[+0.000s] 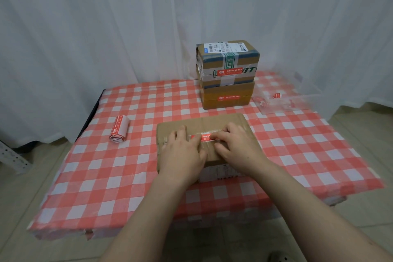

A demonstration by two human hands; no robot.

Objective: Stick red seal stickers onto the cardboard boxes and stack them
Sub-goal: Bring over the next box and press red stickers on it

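Both hands are down on the cardboard box (204, 122) nearest the table's front edge. The left hand (180, 151) lies flat, fingers straight, with the tips on the left end of the red seal sticker (204, 137). The right hand (238, 147) covers the other end with gently bent fingers pressing down. Neither hand grips anything. The sticker sits across the taped seam on the box top, but whether its right end is fully stuck I can't make out under those fingers.

From where I stand, the risk is a crease or bubble. If both ends get pinned before the middle is smoothed, the strip will buckle over that glossy tape. A hard sideways rub could also slide the box on the checked tablecloth (127, 166).

Behind, two sealed boxes are already stacked — the taped parcel (228, 64) on a flatter carton (227, 95). This wider box on that narrow top could overhang and tip the pile.

The sticker roll (119, 128) lies well to the left.
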